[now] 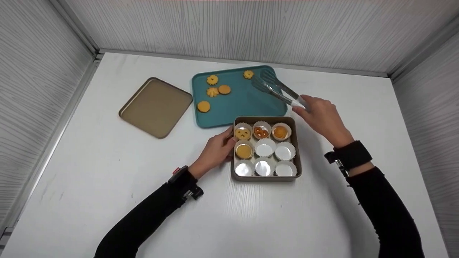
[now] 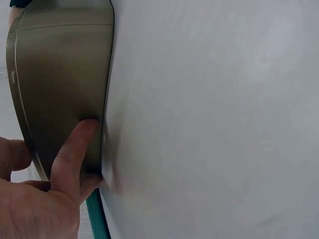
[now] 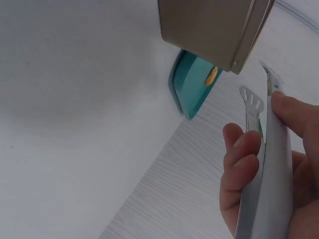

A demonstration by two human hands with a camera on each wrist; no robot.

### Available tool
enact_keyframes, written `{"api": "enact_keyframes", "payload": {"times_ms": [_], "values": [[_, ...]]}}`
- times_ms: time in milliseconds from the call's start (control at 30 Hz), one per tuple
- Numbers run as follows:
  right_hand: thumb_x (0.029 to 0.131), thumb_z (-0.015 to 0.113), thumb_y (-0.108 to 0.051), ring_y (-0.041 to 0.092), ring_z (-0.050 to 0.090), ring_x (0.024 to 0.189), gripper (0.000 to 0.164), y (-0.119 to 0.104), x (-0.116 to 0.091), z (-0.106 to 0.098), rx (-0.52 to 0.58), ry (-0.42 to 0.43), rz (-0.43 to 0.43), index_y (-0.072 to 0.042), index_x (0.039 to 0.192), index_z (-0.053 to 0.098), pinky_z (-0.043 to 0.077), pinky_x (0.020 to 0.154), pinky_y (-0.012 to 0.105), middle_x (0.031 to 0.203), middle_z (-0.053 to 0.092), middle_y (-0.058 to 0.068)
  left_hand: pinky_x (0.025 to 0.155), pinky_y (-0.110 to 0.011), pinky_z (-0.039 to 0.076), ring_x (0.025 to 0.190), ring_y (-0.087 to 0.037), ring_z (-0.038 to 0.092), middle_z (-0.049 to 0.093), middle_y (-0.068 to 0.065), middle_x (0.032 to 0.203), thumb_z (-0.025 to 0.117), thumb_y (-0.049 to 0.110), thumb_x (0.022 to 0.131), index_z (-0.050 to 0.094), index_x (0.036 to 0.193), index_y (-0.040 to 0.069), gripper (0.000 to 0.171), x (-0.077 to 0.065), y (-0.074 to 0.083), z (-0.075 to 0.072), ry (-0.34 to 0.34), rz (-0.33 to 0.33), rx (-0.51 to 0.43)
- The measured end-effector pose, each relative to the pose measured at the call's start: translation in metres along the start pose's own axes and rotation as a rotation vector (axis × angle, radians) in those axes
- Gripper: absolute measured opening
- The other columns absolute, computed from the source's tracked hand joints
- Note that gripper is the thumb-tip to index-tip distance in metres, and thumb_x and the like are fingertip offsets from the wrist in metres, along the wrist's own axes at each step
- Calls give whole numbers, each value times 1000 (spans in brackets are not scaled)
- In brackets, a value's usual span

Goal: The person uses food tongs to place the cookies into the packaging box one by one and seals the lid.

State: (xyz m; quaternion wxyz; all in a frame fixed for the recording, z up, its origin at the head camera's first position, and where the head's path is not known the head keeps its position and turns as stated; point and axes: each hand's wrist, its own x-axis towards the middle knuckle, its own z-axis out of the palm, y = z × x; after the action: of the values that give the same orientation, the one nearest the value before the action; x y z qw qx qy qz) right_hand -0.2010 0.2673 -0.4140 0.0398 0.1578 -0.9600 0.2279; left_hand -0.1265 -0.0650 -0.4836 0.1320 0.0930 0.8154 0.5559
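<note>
My right hand (image 1: pixel 324 116) grips the handle of metal tongs (image 1: pixel 283 96). The slotted tong heads are spread apart over the right part of a teal tray (image 1: pixel 240 111), just right of a flower-shaped cookie (image 1: pixel 248 74). At the left wall of a square gold tin (image 1: pixel 265 178), my left hand (image 1: pixel 215 152) holds on, thumb at the rim and fingers against the outside. White paper cups line the tin. Its back row carries a dotted cookie (image 1: pixel 242 134), a pretzel (image 1: pixel 260 132) and a swirled cookie (image 1: pixel 279 132). A plain round cookie (image 1: pixel 244 151) lies in the middle-left cup; the other cups are bare.
More cookies lie on the tray's left half, among them a flower-shaped one (image 1: pixel 212 79) and a round one (image 1: pixel 203 106). A gold lid (image 1: pixel 156 107) rests left of the tray. Grey wood-grain panels (image 1: pixel 229 28) border the white table (image 1: pixel 179 222).
</note>
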Motion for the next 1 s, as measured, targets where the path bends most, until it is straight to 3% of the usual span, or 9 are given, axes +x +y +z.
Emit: {"api": "enact_keyframes", "payload": {"times_ms": [167, 333, 500, 733, 1000], "values": [[104, 65, -30, 47, 67, 103, 51, -9, 22, -2, -39, -12, 11, 11, 134, 61, 53, 88, 63, 114, 69, 32, 64, -33, 62, 81, -22, 72, 64, -18, 137, 52, 22, 109, 35, 161, 10, 56, 0, 0, 1, 1, 11, 20], [104, 65, -28, 39, 63, 80, 39, -16, 42, -1, -90, -3, 7, 9, 114, 67, 53, 72, 57, 90, 68, 25, 65, -32, 62, 84, -20, 70, 64, -17, 137, 51, 23, 110, 35, 161, 10, 55, 0, 0, 1, -4, 16, 23], [105, 64, -28, 35, 58, 73, 34, -23, 57, 2, -129, -19, 32, 6, 99, 66, 50, 65, 52, 82, 63, 21, 66, -33, 60, 74, -20, 67, 69, -16, 126, 51, 23, 110, 35, 161, 8, 55, 1, -1, 0, 2, 25, 44], [105, 63, -29, 38, 59, 74, 37, -28, 71, 12, -184, -53, 58, 8, 98, 65, 50, 65, 53, 84, 64, 24, 93, -37, 52, 94, -18, 62, 71, -13, 123, 52, 26, 110, 35, 159, 2, 57, 1, 1, 0, 6, 37, 104], [105, 62, -31, 34, 57, 72, 39, -35, 80, 22, -211, -86, 68, 6, 95, 65, 50, 64, 51, 82, 63, 22, 92, -39, 55, 101, -23, 66, 66, -16, 135, 53, 24, 110, 36, 160, 4, 56, 1, 0, -1, 15, 44, 96]]}}
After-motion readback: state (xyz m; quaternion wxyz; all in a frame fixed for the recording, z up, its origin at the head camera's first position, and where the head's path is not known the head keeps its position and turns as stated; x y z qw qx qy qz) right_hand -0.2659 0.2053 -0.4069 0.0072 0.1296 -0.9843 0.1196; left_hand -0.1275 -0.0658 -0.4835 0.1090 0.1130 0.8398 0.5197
